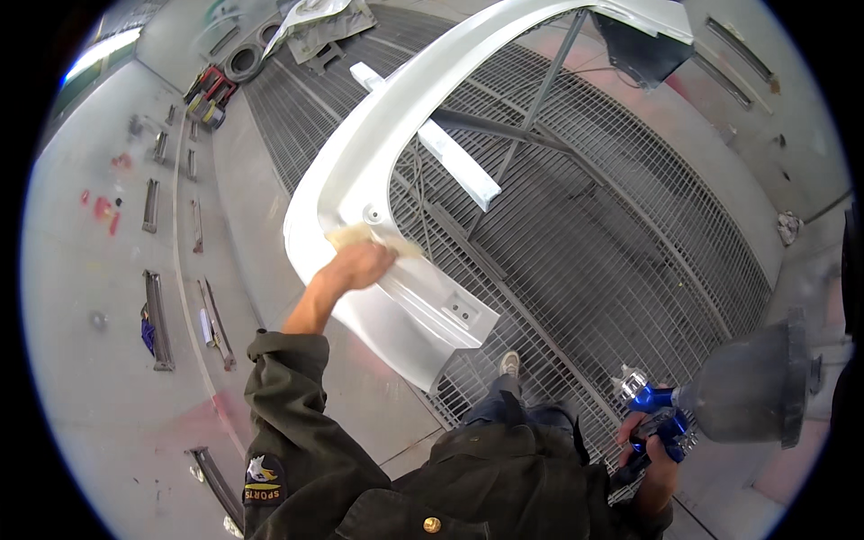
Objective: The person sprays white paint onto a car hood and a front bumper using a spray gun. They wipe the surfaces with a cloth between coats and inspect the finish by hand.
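My left hand (362, 265) is closed on a pale yellow cloth (353, 236), pressed against the near end of a large curved white car bumper (328, 193). The cloth is somewhat blurred. A round hole and a small recess with holes show in the bumper close to that hand. At the lower right, my right hand (659, 468) grips a blue spray gun (655, 400) with a silver nozzle. A big dark grey cup (751, 387) is attached to the gun, well apart from the bumper.
A metal stand (540, 90) with a white-wrapped arm (459, 166) is under the bumper. Floor grating (630, 252) spreads beneath. Tyres (243, 63), a red item (214, 85) and crumpled sheeting (315, 22) lie at the far left. Grey walls bear metal brackets (157, 319).
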Demonstrator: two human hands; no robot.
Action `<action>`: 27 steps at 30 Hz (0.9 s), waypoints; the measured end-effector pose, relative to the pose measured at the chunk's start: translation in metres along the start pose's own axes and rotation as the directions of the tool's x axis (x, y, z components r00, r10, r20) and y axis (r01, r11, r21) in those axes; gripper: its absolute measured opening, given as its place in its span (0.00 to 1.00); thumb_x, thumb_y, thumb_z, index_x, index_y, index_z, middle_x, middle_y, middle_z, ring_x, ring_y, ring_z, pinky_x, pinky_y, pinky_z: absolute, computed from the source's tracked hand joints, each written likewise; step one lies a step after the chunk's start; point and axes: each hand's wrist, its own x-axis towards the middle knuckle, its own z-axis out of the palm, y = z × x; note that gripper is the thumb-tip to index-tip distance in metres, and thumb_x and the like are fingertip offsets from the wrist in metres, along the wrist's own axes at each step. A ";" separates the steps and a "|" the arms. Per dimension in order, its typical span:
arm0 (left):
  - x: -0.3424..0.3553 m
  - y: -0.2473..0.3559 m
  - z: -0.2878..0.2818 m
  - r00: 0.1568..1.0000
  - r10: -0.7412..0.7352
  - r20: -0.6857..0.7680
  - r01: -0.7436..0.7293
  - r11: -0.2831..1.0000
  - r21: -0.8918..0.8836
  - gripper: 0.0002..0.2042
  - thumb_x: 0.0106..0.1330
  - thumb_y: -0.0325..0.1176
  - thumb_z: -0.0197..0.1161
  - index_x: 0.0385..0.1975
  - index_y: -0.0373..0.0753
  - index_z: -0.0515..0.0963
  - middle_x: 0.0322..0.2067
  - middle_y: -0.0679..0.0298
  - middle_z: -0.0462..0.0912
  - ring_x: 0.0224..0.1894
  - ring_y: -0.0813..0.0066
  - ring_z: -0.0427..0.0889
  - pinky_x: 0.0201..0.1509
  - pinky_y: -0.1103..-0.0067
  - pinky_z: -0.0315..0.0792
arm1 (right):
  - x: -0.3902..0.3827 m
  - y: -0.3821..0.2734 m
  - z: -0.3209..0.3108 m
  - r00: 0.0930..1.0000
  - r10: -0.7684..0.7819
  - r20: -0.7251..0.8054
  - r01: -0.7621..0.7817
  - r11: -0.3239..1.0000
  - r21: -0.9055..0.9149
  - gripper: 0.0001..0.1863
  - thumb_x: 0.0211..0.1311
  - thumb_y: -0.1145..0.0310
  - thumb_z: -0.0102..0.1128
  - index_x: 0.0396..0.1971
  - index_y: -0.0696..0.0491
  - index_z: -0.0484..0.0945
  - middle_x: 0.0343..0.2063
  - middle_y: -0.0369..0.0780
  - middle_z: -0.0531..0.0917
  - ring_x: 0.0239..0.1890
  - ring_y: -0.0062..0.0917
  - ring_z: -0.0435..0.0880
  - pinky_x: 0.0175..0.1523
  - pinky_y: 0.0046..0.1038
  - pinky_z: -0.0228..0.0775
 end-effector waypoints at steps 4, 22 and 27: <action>-0.009 0.063 0.007 0.964 0.009 0.265 -0.001 1.000 -0.028 0.19 0.69 0.40 0.44 0.28 0.33 0.80 0.33 0.44 0.81 0.40 0.45 0.79 0.49 0.60 0.71 | 0.070 -0.014 -0.038 0.978 0.019 0.209 0.004 0.994 -0.111 0.41 0.60 0.56 0.62 0.64 0.61 0.51 0.32 0.46 0.78 0.30 0.24 0.79 0.24 0.21 0.74; -0.024 0.328 0.075 0.815 -0.532 0.231 0.580 0.735 -0.352 0.12 0.60 0.35 0.53 0.18 0.35 0.72 0.22 0.52 0.78 0.32 0.55 0.80 0.34 0.62 0.70 | 0.389 -0.118 -0.112 0.649 0.167 0.742 -0.053 0.983 -0.174 0.40 0.64 0.60 0.57 0.68 0.60 0.46 0.36 0.48 0.76 0.33 0.28 0.79 0.21 0.24 0.77; -0.019 0.352 0.095 0.224 -0.855 0.468 0.133 -0.449 -0.884 0.18 0.68 0.39 0.49 0.42 0.27 0.76 0.34 0.54 0.82 0.41 0.60 0.81 0.45 0.68 0.72 | 0.447 -0.137 -0.110 0.595 0.181 0.783 -0.073 0.982 -0.171 0.33 0.66 0.60 0.52 0.63 0.61 0.52 0.37 0.48 0.73 0.34 0.27 0.77 0.20 0.23 0.78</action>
